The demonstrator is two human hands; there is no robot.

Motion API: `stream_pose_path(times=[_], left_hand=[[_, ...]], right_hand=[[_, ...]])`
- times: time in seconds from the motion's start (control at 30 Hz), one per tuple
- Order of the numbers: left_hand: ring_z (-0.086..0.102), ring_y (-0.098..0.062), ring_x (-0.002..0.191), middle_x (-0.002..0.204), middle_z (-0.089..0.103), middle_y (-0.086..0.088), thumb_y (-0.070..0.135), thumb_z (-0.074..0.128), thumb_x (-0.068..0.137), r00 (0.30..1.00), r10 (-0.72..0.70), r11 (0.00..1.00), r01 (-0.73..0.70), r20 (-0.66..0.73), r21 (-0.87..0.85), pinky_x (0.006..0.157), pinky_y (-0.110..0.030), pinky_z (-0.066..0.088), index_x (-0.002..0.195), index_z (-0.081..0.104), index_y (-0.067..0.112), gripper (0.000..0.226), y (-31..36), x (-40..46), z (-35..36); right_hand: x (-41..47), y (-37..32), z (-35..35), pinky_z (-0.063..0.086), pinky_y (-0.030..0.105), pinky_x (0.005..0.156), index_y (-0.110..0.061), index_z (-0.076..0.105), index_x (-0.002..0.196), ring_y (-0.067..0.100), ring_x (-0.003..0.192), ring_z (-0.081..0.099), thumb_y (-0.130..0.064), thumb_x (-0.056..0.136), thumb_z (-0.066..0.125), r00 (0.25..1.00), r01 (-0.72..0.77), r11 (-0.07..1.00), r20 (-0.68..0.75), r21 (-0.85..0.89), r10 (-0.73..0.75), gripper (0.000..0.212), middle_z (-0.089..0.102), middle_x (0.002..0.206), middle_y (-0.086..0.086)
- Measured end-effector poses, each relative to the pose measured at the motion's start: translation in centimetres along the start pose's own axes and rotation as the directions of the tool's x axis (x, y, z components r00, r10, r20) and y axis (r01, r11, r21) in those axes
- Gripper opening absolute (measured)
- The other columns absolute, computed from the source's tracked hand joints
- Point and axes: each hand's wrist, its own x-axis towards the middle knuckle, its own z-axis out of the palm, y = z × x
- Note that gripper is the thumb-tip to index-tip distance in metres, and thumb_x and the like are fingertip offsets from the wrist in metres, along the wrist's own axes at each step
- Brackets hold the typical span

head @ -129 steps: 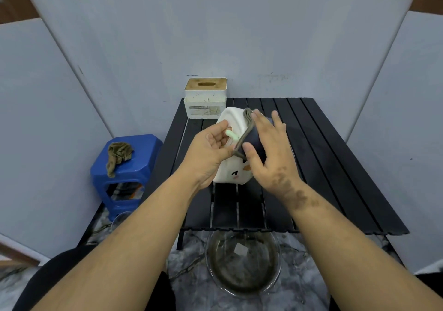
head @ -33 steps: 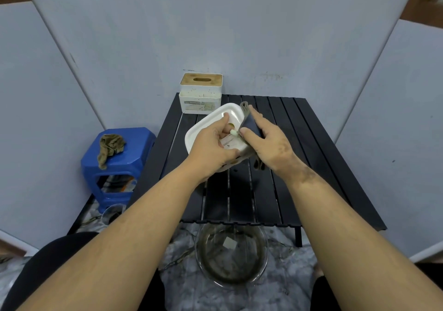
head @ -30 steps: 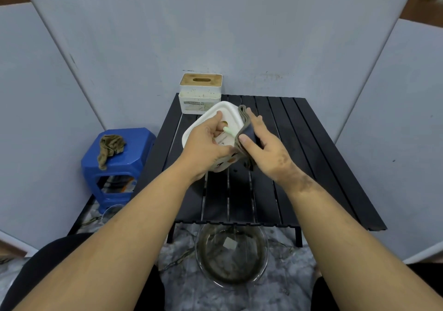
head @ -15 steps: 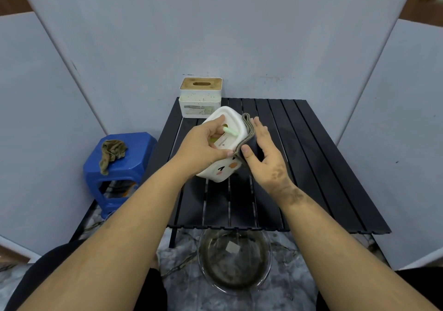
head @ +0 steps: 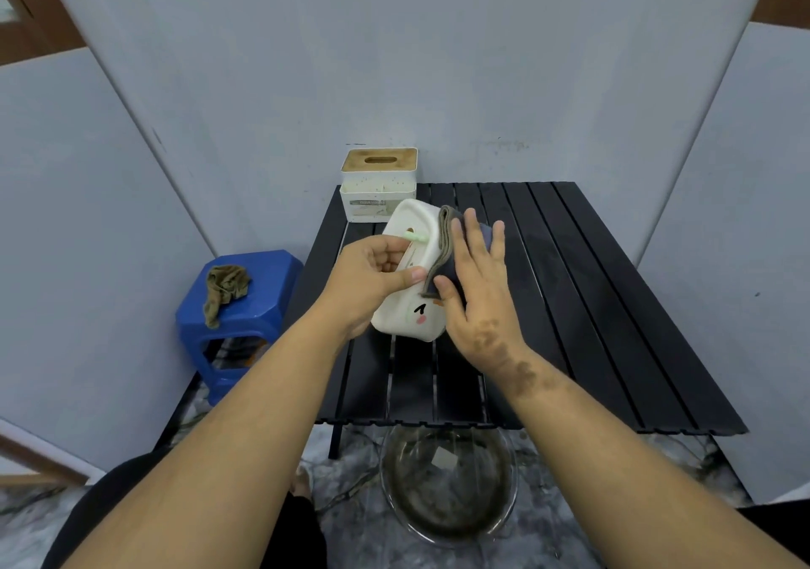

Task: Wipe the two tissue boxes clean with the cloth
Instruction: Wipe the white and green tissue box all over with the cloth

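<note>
Your forearms are bare, with no sleeves, gloves or jewellery. Your right hand [head: 477,292] carries dark smudges across its back and wrist. Dark trousers [head: 109,507] show at lower left of the frame.

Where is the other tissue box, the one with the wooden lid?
In the head view, the wooden-lidded tissue box stands untouched at the far left corner of the black slatted table, against the wall, just behind the white tissue box.
</note>
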Motion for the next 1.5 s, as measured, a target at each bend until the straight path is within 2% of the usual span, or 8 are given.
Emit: stream_pose_path(times=[0.23, 0.43, 0.67, 0.87, 1.0, 1.17, 1.33, 1.5], left_hand=[[0.072, -0.022, 0.097, 0.103, 0.077, -0.012, 0.002, 0.083, 0.064, 0.999, -0.011, 0.970, 0.022, 0.048, -0.243, 0.090, -0.034, 0.062, 0.114, 0.072, 0.005, 0.051, -0.2, 0.1, 0.9], [0.075, -0.023, 0.094, 0.102, 0.077, -0.013, -0.002, 0.076, 0.072, 0.998, -0.042, 0.909, 0.054, 0.040, -0.414, 0.085, -0.034, 0.062, 0.117, 0.071, 0.000, 0.045, -0.5, 0.3, 1.3], [0.074, -0.022, 0.098, 0.107, 0.078, -0.011, -0.001, 0.074, 0.083, 0.998, -0.055, 0.911, 0.056, 0.014, -0.408, 0.089, -0.038, 0.061, 0.119, 0.073, 0.003, 0.036, -0.7, 0.7, 1.4], [0.074, -0.022, 0.092, 0.105, 0.077, -0.011, -0.006, 0.070, 0.087, 0.997, -0.076, 0.905, 0.079, 0.023, -0.418, 0.087, -0.037, 0.060, 0.119, 0.073, 0.002, 0.033, -0.6, 0.8, 1.3], [0.074, -0.021, 0.090, 0.102, 0.077, -0.010, -0.011, 0.065, 0.089, 0.996, -0.083, 0.892, 0.087, 0.029, -0.444, 0.080, -0.033, 0.062, 0.117, 0.072, 0.001, 0.032, -0.8, 0.8, 1.0], [0.074, -0.020, 0.096, 0.105, 0.078, -0.009, -0.011, 0.064, 0.091, 0.996, -0.089, 0.906, 0.089, 0.018, -0.415, 0.087, -0.037, 0.062, 0.125, 0.068, -0.001, 0.036, -1.1, 1.0, 0.8], [0.074, -0.016, 0.099, 0.106, 0.079, -0.006, -0.012, 0.068, 0.088, 0.997, -0.064, 0.947, 0.072, 0.038, -0.312, 0.089, -0.029, 0.060, 0.129, 0.067, 0.007, 0.045, -1.0, 0.9, 0.8], [0.061, -0.018, 0.091, 0.106, 0.074, -0.002, -0.017, 0.077, 0.078, 0.994, -0.093, 0.994, 0.096, 0.064, -0.046, 0.087, -0.022, 0.058, 0.152, 0.046, 0.011, 0.085, -0.7, 0.9, 0.7]], right_hand=[[1.8, 1.0, -1.5, 0.001, 0.047, 0.125, -0.020, 0.013, 0.158, 0.025, 0.153, -0.016, -0.019, 0.102, 0.041, 1.000, 0.010, 1.000, -0.011, 0.020, -0.010, 0.062, 0.004, 0.167, -0.006], [1.9, 0.5, -1.5, 0.002, 0.045, 0.125, -0.019, 0.020, 0.157, 0.022, 0.153, -0.016, -0.028, 0.101, 0.040, 0.998, 0.045, 0.998, 0.053, -0.053, -0.042, 0.060, 0.004, 0.165, -0.012], [-1.1, 0.9, 0.1, 0.009, 0.058, 0.123, -0.019, 0.019, 0.156, 0.025, 0.154, -0.011, -0.024, 0.101, 0.039, 0.994, 0.096, 0.990, 0.071, -0.101, -0.089, 0.059, 0.006, 0.167, -0.005], [6.3, -0.4, -2.1, -0.004, 0.048, 0.123, -0.018, 0.024, 0.156, 0.024, 0.154, -0.011, -0.021, 0.104, 0.038, 0.991, 0.009, 0.996, 0.132, -0.085, 0.002, 0.054, 0.017, 0.165, -0.004], [4.0, 0.1, -1.3, -0.004, 0.049, 0.123, -0.018, 0.018, 0.158, 0.023, 0.153, -0.016, -0.022, 0.104, 0.039, 0.991, 0.073, 0.989, 0.119, -0.131, -0.058, 0.058, 0.007, 0.166, -0.008], [-3.7, 1.1, 1.5, 0.009, 0.059, 0.122, -0.013, 0.020, 0.157, 0.031, 0.154, -0.008, -0.018, 0.101, 0.041, 0.992, 0.122, 0.981, 0.055, -0.150, -0.115, 0.060, 0.008, 0.167, -0.001], [0.3, 0.5, -0.1, -0.002, 0.048, 0.124, -0.018, 0.016, 0.157, 0.021, 0.154, -0.009, -0.020, 0.101, 0.037, 0.996, 0.058, 0.993, 0.069, -0.102, -0.051, 0.060, 0.010, 0.167, -0.002], [6.3, -0.2, -1.6, -0.003, 0.043, 0.125, -0.017, 0.023, 0.157, 0.020, 0.154, -0.002, -0.020, 0.103, 0.034, 0.988, -0.068, 0.998, 0.136, -0.018, 0.070, 0.055, 0.018, 0.165, 0.000]])
